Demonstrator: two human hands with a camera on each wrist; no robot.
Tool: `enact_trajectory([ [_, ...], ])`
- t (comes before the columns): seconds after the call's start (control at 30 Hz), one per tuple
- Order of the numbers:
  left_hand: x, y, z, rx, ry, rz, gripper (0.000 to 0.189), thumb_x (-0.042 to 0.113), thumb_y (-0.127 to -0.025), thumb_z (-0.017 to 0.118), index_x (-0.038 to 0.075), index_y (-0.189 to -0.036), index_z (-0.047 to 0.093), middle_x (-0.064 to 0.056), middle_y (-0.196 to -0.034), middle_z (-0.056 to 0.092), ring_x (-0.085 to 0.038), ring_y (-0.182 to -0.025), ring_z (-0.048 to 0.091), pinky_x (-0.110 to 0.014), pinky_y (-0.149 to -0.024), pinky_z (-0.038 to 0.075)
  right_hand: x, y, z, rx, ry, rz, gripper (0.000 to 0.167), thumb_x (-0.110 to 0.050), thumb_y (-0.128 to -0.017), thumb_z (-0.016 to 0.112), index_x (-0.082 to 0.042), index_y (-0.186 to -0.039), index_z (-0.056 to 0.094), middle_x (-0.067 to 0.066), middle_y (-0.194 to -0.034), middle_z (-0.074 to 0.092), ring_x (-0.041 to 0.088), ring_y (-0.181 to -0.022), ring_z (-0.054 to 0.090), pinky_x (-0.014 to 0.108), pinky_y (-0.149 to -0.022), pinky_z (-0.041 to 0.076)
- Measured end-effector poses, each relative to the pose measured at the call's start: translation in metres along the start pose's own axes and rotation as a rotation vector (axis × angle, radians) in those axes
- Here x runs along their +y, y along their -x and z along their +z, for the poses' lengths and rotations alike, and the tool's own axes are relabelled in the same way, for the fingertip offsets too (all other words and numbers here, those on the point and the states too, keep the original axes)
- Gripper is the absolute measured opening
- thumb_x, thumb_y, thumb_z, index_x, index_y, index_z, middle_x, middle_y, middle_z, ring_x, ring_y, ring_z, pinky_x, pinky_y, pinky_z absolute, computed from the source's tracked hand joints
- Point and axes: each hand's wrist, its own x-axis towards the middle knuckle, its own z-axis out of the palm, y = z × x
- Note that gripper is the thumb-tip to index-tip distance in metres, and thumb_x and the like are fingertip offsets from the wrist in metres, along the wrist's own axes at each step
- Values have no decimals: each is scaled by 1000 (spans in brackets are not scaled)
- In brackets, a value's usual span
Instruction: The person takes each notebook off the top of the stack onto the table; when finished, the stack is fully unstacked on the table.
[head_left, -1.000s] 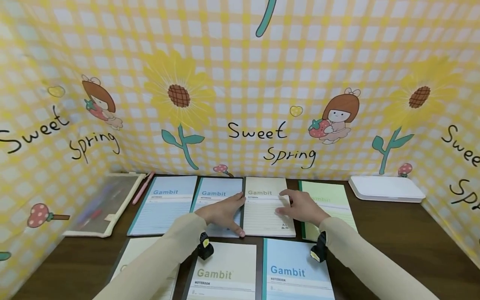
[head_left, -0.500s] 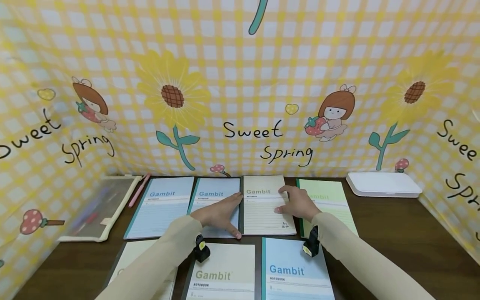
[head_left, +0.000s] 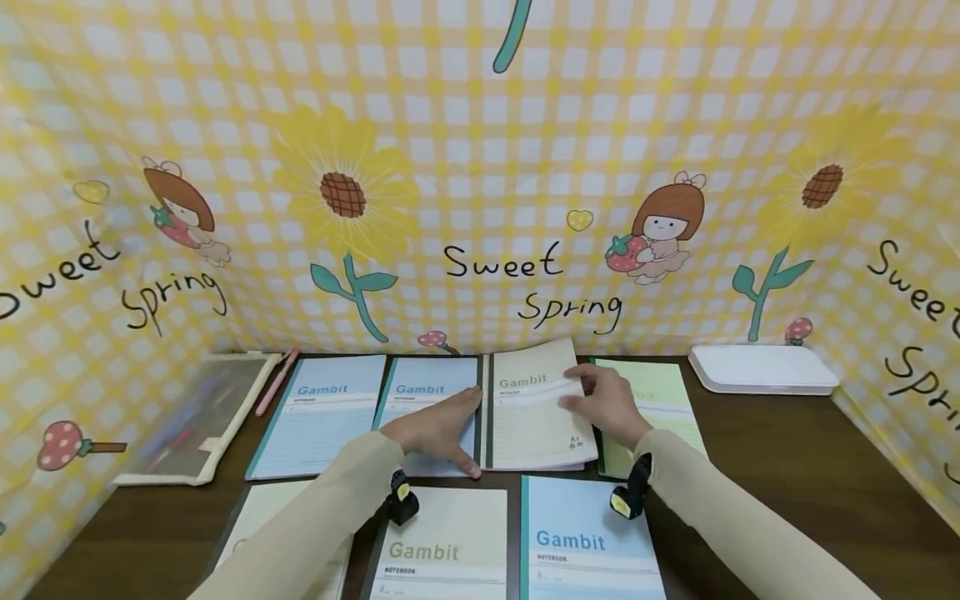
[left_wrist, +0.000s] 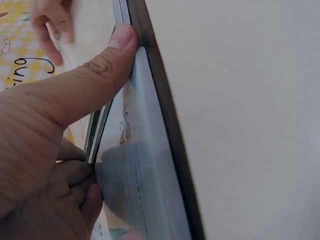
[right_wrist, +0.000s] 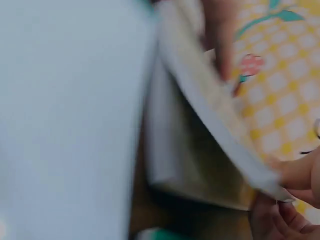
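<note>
My right hand [head_left: 611,407] pinches the right edge of a cream Gambit notebook [head_left: 527,429] in the back row. That side of the notebook is raised and bends upward, while its dark spine stays low at the left. In the right wrist view the lifted notebook [right_wrist: 215,112] stands apart from pages beneath it, with fingers [right_wrist: 295,175] at its corner; the view is blurred. My left hand [head_left: 435,429] lies spread across a blue notebook [head_left: 438,373], thumb and fingertips along its right edge beside the cream one's spine. The left thumb [left_wrist: 102,72] looks straight in the left wrist view.
Another blue notebook [head_left: 322,417] lies left, a green notebook [head_left: 667,417] right under my right wrist. In front are two cream notebooks, one [head_left: 450,517] mid-front, and a blue notebook [head_left: 588,517]. A mesh pouch [head_left: 217,417], pink pen [head_left: 277,383] and white case [head_left: 761,371] flank them.
The right hand has closed on the cream notebook's right edge and raised it from lying flat, moving slightly right. The left hand keeps its place on the blue notebook.
</note>
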Motion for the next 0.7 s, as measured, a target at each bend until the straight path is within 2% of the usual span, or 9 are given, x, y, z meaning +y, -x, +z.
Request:
enact_trajectory([
  [0.1,0,-1,-1,-4,-16,3,121,44,-67,87,-2,-153,16,-15,-163,7,-28,-151,8,-43,-121,14,-8,3,-17,67,-95,50,36,-12,-85,73,-7,-119,67,10,-97,56,21,-80,48,27,-61,42],
  [0.2,-1,-2,0,-4,-32,5,120,45,-66,86,-3,-152,18,-17,-163,8,-31,-151,10,-44,-121,16,-11,14,-38,135,-155,63,35,-11,-84,73,-6,-119,68,13,-107,55,24,-93,48,25,-67,43],
  [0.3,-3,-1,0,1,-35,-2,121,45,-65,87,-1,-153,18,-16,-163,8,-31,-151,11,-44,-121,16,-4,40,-64,173,-182,35,38,-13,-85,73,-3,-122,65,14,-112,55,21,-100,45,21,-71,44],
  [0.4,-3,-1,-1,6,-22,7,120,43,-66,87,-3,-152,18,-17,-162,8,-32,-151,10,-45,-120,16,13,78,-93,178,-216,74,46,-19,-86,75,-2,-127,62,5,-110,59,13,-92,56,22,-68,51],
  [0.47,-3,-2,-1,1,-24,11,119,43,-67,87,-4,-152,18,-19,-162,8,-33,-150,10,-46,-120,16,30,106,-112,182,-185,137,52,-25,-84,76,-3,-129,60,0,-109,61,5,-82,59,24,-65,53],
  [0.53,-3,-2,-2,-3,-40,5,119,43,-67,86,-5,-152,18,-20,-162,8,-34,-150,10,-46,-120,16,49,133,-127,169,-146,230,59,-32,-83,77,-5,-132,58,4,-117,63,4,-72,63,29,-62,55],
  [0.6,-3,-2,-1,-9,-53,-8,119,44,-67,86,-5,-152,19,-20,-162,9,-33,-150,10,-45,-121,15,72,158,-141,147,-34,317,64,-41,-80,77,-9,-132,58,11,-128,61,-1,-80,59,26,-65,52],
  [0.7,-3,-1,0,-14,-47,-11,119,44,-67,86,-5,-152,18,-20,-162,9,-33,-150,10,-45,-121,15,103,193,-157,71,63,435,70,-51,-80,74,-11,-135,56,23,-144,48,21,-105,62,38,-80,50],
])
